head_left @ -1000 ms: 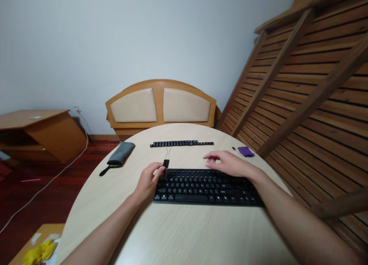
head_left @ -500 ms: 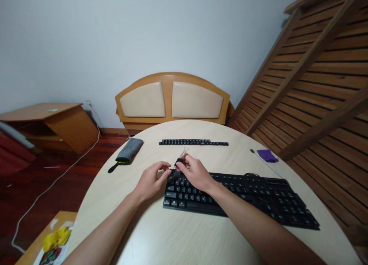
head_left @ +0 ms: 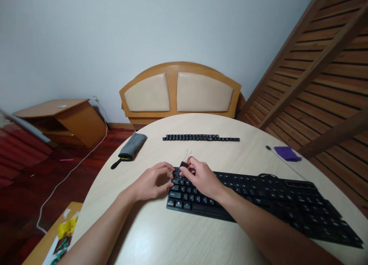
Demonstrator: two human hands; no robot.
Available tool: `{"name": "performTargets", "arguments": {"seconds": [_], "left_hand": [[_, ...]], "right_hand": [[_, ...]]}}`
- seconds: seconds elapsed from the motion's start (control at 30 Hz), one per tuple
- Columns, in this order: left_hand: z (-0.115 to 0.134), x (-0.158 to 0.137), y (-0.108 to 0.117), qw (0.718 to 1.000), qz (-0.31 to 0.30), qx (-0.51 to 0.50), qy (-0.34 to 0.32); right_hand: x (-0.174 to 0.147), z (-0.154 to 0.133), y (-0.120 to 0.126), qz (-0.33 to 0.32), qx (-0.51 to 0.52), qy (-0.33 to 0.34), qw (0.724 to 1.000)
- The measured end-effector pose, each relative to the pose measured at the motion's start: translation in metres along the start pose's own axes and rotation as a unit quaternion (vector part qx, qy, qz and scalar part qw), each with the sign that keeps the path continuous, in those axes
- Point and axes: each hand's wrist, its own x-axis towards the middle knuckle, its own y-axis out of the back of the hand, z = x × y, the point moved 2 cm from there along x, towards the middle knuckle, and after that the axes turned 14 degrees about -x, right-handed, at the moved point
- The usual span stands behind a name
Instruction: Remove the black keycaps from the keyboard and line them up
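A black keyboard (head_left: 201, 208) lies on the round table in front of me. My left hand (head_left: 151, 181) is beside its left end, thumb and fingers apart, with the fingertips touching the edge near the outer keys. Above the upper left keys, my right hand (head_left: 201, 176) pinches a wire keycap puller. The puller's black handle (head_left: 183, 164) shows by the thumb, and two thin wire prongs (head_left: 187, 155) point up and away from me. Farther back, loose black keycaps (head_left: 195, 137) stand in rows. My right forearm covers part of the keyboard.
A grey pouch (head_left: 133, 145) with a black strap lies on the left of the pale table (head_left: 138, 234). To the right are a purple cloth (head_left: 287, 153) and a thin stick with a dark tip (head_left: 268, 147). A headboard (head_left: 181, 67) stands behind the table.
My left hand has gone from holding its fingertips near the puller to spreading along the keyboard's left edge. The puller stays in my right hand, its handle slightly lower. The view has shifted.
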Motion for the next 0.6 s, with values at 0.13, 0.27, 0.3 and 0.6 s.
{"name": "performTargets", "arguments": {"seconds": [0.13, 0.27, 0.3, 0.6], "left_hand": [[-0.001, 0.000, 0.000, 1.000, 0.003, -0.016, 0.005], [-0.001, 0.001, 0.000, 1.000, 0.005, -0.024, 0.008], [-0.001, 0.001, 0.000, 1.000, 0.006, -0.026, 0.009], [-0.001, 0.001, 0.000, 0.999, 0.008, -0.036, 0.012]], "right_hand": [[-0.001, -0.007, 0.004, -0.009, -0.063, 0.016, 0.998], [-0.004, -0.013, 0.004, -0.015, -0.156, 0.072, 0.985], [-0.005, -0.014, 0.003, -0.021, -0.178, 0.091, 0.980], [-0.006, -0.013, 0.005, -0.039, -0.155, 0.132, 0.978]]}}
